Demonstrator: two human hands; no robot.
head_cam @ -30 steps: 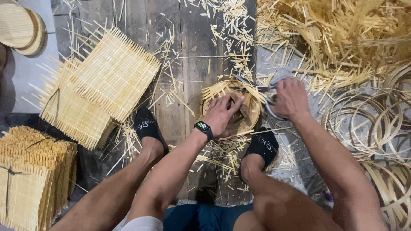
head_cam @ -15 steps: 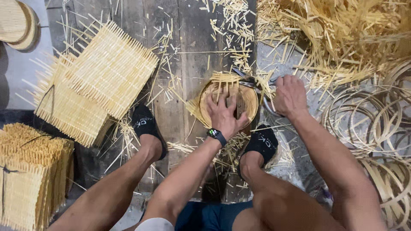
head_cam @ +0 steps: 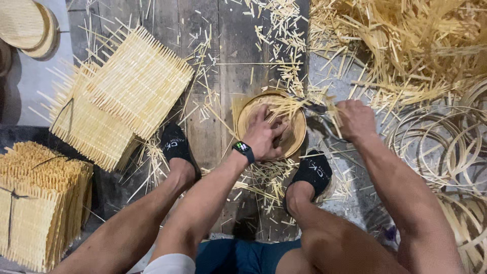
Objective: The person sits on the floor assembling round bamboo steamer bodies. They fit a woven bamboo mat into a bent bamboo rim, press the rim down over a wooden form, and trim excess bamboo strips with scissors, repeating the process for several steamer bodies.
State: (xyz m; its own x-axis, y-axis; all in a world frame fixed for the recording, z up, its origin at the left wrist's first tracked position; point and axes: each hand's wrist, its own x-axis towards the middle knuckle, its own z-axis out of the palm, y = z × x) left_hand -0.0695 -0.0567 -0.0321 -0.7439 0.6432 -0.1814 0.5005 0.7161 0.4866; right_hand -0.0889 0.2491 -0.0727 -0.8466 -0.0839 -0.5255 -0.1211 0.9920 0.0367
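Round woven bamboo tray (head_cam: 247,114): lies on the dark plank floor (head_cam: 223,61) between your two black-socked feet, loose strip ends sticking out over its far rim. Left hand (head_cam: 265,136): yours, fingers spread, palm pressed flat inside the tray; a dark wristband sits just behind it. Right hand (head_cam: 355,119): yours, curled tight around the handles of metal shears (head_cam: 317,109), whose blades reach the tray's right edge among the protruding strips. Square woven mats (head_cam: 127,86): two stacked piles to your left, a bundled third (head_cam: 35,198) nearer your left knee. Bamboo hoops (head_cam: 446,147): heaped to your right. Loose offcuts (head_cam: 406,40): piled at the far right.
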